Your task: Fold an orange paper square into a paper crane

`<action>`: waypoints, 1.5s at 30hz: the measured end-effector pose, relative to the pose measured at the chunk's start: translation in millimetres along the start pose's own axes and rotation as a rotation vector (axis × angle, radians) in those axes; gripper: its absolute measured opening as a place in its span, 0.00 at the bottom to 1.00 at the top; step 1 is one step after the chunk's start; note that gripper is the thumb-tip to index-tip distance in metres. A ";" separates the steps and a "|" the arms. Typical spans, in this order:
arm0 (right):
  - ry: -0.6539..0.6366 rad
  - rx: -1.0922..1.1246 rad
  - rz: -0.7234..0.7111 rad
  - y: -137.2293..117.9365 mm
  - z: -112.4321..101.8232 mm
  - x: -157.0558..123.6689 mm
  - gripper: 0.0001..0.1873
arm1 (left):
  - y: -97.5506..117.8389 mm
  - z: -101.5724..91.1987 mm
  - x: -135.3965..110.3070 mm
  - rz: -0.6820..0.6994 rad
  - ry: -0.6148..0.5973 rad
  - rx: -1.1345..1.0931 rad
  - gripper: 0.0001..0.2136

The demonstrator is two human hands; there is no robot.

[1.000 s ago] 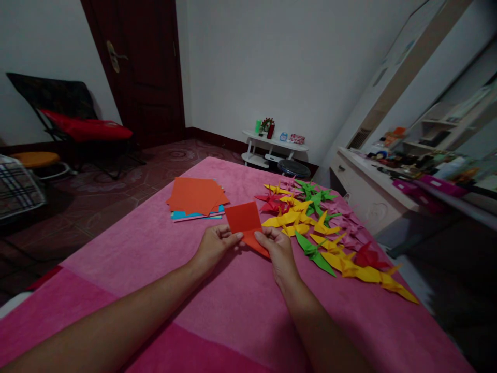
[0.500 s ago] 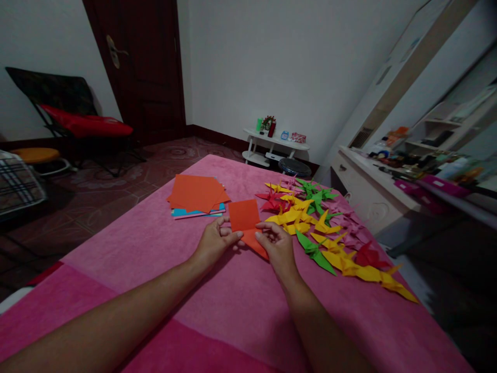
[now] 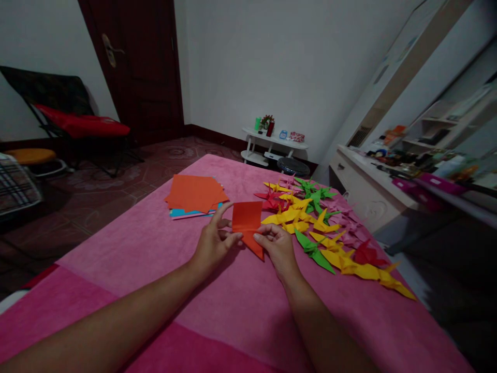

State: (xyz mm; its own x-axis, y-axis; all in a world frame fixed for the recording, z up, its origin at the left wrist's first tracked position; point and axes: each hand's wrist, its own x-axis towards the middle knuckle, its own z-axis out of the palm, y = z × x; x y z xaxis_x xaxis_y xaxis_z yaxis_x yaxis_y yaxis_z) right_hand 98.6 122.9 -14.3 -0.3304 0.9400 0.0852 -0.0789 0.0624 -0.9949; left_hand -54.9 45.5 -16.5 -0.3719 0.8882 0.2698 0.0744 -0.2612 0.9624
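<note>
An orange sheet of origami paper (image 3: pixel 247 216), partly folded, is held just above the pink-covered table. Its upper part is a square flap standing up, and its lower part narrows to a point toward me. My left hand (image 3: pixel 218 234) pinches the left edge between thumb and fingers, with the index finger raised toward the flap's upper left corner. On the other side, my right hand (image 3: pixel 276 245) grips the right edge near the crease, thumb on top. Left of the hands lies a stack of paper sheets (image 3: pixel 198 192), orange on top with blue and other colours beneath.
Several folded paper cranes in yellow (image 3: pixel 298 213), green (image 3: pixel 313 250), red and pink spread along the table's right side. Beyond the pink tablecloth (image 3: pixel 155 290) stand a white shelf (image 3: pixel 275 139), a white dressing table (image 3: pixel 368 191) crowded with items, and a folding chair (image 3: pixel 77 114) at left.
The left index finger has lifted toward the flap's top corner. The lower part of the orange paper now looks narrower and more pointed. The view has shifted slightly.
</note>
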 end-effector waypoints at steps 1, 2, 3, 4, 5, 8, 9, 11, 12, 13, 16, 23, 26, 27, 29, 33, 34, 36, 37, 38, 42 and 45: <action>0.005 -0.004 -0.007 -0.5 0.3 -0.2 0.09 | -0.8 -0.8 -0.2 0.020 0.014 0.036 0.37; 0.009 -0.008 -0.016 -1.0 0.5 -0.4 0.09 | -1.5 -1.7 -0.3 0.038 0.021 0.068 0.38; 0.012 -0.011 -0.024 -1.6 0.6 -0.6 0.08 | -2.1 -2.6 -0.1 0.056 0.017 0.095 0.36; 0.010 -0.014 -0.031 -2.0 0.6 -0.8 0.08 | -2.6 -3.3 0.1 0.074 -0.001 0.123 0.32; 0.005 -0.016 -0.037 -2.4 0.3 -1.0 0.08 | -3.1 -3.9 0.5 0.089 -0.030 0.152 0.27; -0.011 -0.030 -0.061 -2.4 -0.9 -1.0 0.07 | -4.1 -3.9 1.9 0.074 -0.074 0.210 0.15; -0.014 -0.036 -0.069 -2.1 -1.3 -0.9 0.07 | -4.4 -3.4 2.3 0.042 -0.072 0.202 0.14; -0.016 -0.045 -0.072 -1.4 -1.8 -0.9 0.06 | -5.1 -2.4 3.1 -0.042 -0.052 0.139 0.16; -0.017 -0.044 -0.069 -1.1 -1.9 -1.0 0.06 | -5.6 -1.9 3.4 -0.080 -0.047 0.098 0.16; -0.017 -0.041 -0.066 -0.8 -1.8 -1.2 0.06 | -6.3 -1.5 3.8 -0.111 -0.042 0.060 0.15; -0.016 -0.020 -0.053 -0.2 -1.1 -2.1 0.06 | -8.9 -0.7 4.8 -0.156 -0.022 -0.005 0.13; 0.018 -0.049 -0.055 -1.4 0.9 -3.4 0.05 | -12.1 -1.8 5.7 -0.148 -0.019 0.023 0.09; 0.029 -0.078 -0.137 -1.0 0.5 -2.8 0.03 | -9.8 -2.4 5.9 -0.138 -0.034 0.073 0.08; 0.032 -0.085 -0.167 -0.5 0.2 -2.5 0.02 | -8.9 -2.5 5.8 -0.131 -0.036 0.094 0.07; 0.042 -0.093 -0.207 0.7 -0.5 -1.9 0.02 | -7.2 -2.4 5.5 -0.111 -0.039 0.133 0.07; 0.082 -0.093 -0.196 2.2 -0.6 -1.8 0.03 | -5.5 -1.2 3.9 -0.089 -0.051 0.169 0.08; 0.094 -0.086 -0.187 2.3 -0.3 -2.0 0.03 | -5.4 -0.8 3.3 -0.094 -0.056 0.169 0.08; 0.116 -0.071 -0.170 2.0 0.2 -2.6 0.03 | -5.2 0.2 2.2 -0.110 -0.064 0.157 0.08; 0.124 -0.064 -0.163 1.8 0.4 -3.0 0.03 | -5.0 0.6 1.7 -0.118 -0.069 0.151 0.09; 0.129 -0.060 -0.156 1.5 0.7 -3.4 0.04 | -4.8 1.0 1.4 -0.122 -0.071 0.145 0.09; 0.137 -0.077 -0.142 0.5 1.7 -4.8 0.05 | -3.7 2.0 1.0 -0.119 -0.069 0.138 0.10; 0.136 -0.100 -0.157 0.2 2.2 -5.3 0.06 | -2.8 2.1 1.1 -0.100 -0.062 0.131 0.10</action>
State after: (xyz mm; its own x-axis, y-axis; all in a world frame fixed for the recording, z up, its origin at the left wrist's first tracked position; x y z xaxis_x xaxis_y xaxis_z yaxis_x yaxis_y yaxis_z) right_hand 98.3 117.2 -14.8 -0.1907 0.9524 0.2379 -0.0236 0.2379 -0.9710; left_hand -53.6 48.1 -18.9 -0.3263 0.9299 0.1699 0.1616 -0.1222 0.9793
